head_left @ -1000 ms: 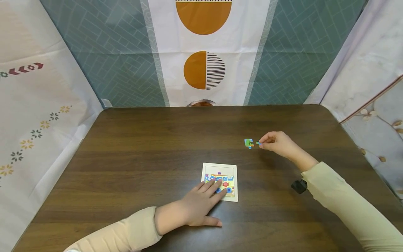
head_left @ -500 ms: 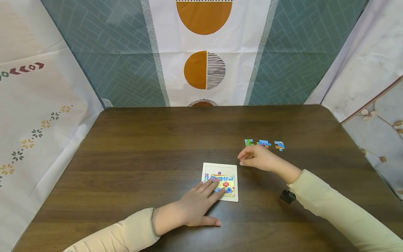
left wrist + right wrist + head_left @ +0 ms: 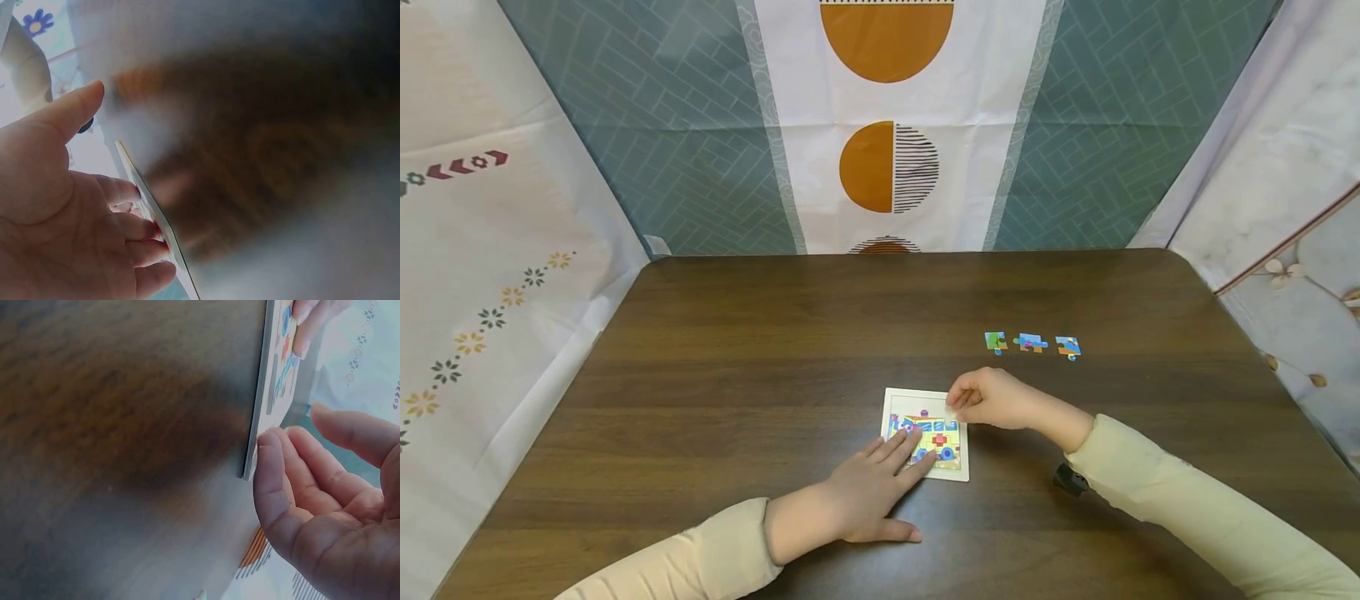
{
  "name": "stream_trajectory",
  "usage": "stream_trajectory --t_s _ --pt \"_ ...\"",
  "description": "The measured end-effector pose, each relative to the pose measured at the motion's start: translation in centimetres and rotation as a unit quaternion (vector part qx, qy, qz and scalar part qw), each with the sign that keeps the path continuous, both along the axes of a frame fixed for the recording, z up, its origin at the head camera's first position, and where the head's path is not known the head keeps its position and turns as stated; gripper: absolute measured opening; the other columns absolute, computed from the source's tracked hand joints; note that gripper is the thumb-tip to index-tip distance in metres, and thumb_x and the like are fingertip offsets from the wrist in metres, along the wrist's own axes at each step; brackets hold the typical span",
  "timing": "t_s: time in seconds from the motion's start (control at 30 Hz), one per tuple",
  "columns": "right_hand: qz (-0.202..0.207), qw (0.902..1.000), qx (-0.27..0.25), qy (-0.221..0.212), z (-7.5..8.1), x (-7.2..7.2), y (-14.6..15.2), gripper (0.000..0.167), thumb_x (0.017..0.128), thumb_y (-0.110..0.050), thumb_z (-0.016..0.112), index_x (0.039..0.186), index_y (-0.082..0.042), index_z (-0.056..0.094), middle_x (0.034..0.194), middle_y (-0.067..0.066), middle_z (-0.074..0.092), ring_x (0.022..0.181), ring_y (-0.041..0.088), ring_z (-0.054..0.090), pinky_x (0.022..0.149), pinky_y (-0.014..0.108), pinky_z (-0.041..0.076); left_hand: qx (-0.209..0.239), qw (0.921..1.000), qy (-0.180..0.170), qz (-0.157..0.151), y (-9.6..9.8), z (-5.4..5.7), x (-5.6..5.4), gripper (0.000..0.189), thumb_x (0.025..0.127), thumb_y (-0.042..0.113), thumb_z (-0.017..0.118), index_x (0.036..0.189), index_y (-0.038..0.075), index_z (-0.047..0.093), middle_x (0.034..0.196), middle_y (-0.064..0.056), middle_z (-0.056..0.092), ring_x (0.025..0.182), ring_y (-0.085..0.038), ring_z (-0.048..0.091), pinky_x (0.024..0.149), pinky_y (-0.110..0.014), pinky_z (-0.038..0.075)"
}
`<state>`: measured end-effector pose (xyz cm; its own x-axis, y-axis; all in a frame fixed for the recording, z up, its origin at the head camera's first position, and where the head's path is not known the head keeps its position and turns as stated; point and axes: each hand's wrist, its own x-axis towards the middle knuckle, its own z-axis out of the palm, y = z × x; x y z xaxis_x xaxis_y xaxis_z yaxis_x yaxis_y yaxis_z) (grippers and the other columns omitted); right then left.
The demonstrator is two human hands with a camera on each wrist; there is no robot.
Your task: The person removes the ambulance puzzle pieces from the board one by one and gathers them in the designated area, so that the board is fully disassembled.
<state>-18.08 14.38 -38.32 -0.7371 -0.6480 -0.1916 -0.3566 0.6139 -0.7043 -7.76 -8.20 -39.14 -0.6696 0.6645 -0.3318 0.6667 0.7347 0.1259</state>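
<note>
A white-framed jigsaw puzzle (image 3: 923, 393) with a colourful vehicle picture lies on the table; the upper strip inside its frame is bare. My left hand (image 3: 867, 487) rests with spread, straight fingers over its lower left part, hiding some of the picture. In the left wrist view its fingertips (image 3: 164, 272) lie on the board, thumb out to the side. At the board's upper right corner is my right hand (image 3: 996, 398), fingers loosely bent. The right wrist view shows its thumb (image 3: 350, 428) apart from the fingers, nothing between them, fingertips right at the frame's edge.
Three loose jigsaw pieces lie in a row beyond the board: a green and blue one (image 3: 995, 340), a blue one (image 3: 1032, 341) and a blue and orange one (image 3: 1066, 344). The brown wooden table (image 3: 737, 333) ends at a patterned cloth (image 3: 700, 167) behind.
My right hand has let go of a jigsaw piece in the row and come back toward me and left, to the board's corner. The left hand has stayed on the board.
</note>
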Motion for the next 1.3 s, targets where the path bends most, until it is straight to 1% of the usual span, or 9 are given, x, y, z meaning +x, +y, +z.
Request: stream_trajectory --t_s 0.1,0.27,0.47,0.63,1.0,1.17,1.3 --pt "0.008 0.9999 0.004 -0.005 -0.04 0.06 -0.15 0.012 0.083 -0.002 0.069 0.094 0.000 0.068 0.088 0.008 0.070 0.081 0.015 0.065 0.075 0.030 0.055 -0.002 1.0000 -0.003 0.002 0.07 0.03 0.02 0.084 0.086 0.064 0.051 0.153 0.022 0.020 0.160 -0.008 0.012 0.147 -0.022 0.015 0.117 -0.037 0.022" --pt "0.013 0.9999 0.009 -0.002 -0.06 0.03 -0.23 0.009 0.082 -0.001 0.069 0.091 -0.001 0.068 0.084 0.005 0.070 0.077 0.012 0.063 0.072 0.028 0.054 -0.010 0.9999 0.006 -0.001 0.17 -0.05 0.09 0.085 0.086 0.065 0.051 0.153 0.022 0.020 0.160 -0.009 0.012 0.147 -0.022 0.015 0.116 -0.036 0.023" --pt "0.014 0.9998 0.013 -0.005 -0.01 0.00 -0.32 0.008 0.081 -0.001 0.069 0.090 -0.002 0.068 0.081 0.002 0.069 0.075 0.010 0.061 0.070 0.025 0.053 -0.022 0.9996 0.016 -0.001 0.25 -0.08 0.23 0.086 0.086 0.066 0.050 0.153 0.023 0.019 0.160 -0.008 0.012 0.147 -0.022 0.016 0.116 -0.037 0.024" --pt "0.015 0.9997 0.011 -0.013 -0.23 0.03 -0.62 0.010 0.080 0.000 0.069 0.089 -0.002 0.068 0.082 0.003 0.068 0.076 0.009 0.062 0.071 0.025 0.053 -0.027 0.9994 0.023 0.002 0.35 0.05 0.30 0.086 0.085 0.066 0.050 0.153 0.023 0.020 0.160 -0.007 0.014 0.146 -0.021 0.017 0.115 -0.039 0.027" --pt "0.010 0.9994 0.019 -0.028 -0.49 0.00 -0.88 0.012 0.077 0.002 0.070 0.089 -0.001 0.068 0.077 0.000 0.063 0.071 0.007 0.053 0.066 0.021 0.047 -0.049 0.9984 0.029 0.000 0.62 0.09 0.32 0.087 0.085 0.068 0.049 0.153 0.025 0.019 0.160 -0.006 0.013 0.146 -0.020 0.016 0.115 -0.037 0.027" --pt "0.014 0.9993 0.012 -0.032 -0.49 0.05 -0.81 0.012 0.078 0.001 0.071 0.089 -0.001 0.068 0.079 0.002 0.064 0.073 0.008 0.056 0.068 0.022 0.049 -0.049 0.9983 0.030 0.001 0.66 0.02 0.30 0.086 0.085 0.068 0.049 0.153 0.025 0.019 0.160 -0.006 0.013 0.146 -0.020 0.016 0.115 -0.037 0.027" --pt "0.011 0.9989 0.006 -0.045 -0.36 0.18 -0.72 0.013 0.079 0.001 0.069 0.092 -0.001 0.067 0.082 0.003 0.066 0.075 0.010 0.059 0.070 0.024 0.052 -0.048 0.9984 0.029 0.002 0.70 0.06 0.33 0.086 0.085 0.068 0.050 0.153 0.025 0.019 0.160 -0.007 0.013 0.146 -0.021 0.017 0.115 -0.038 0.027"
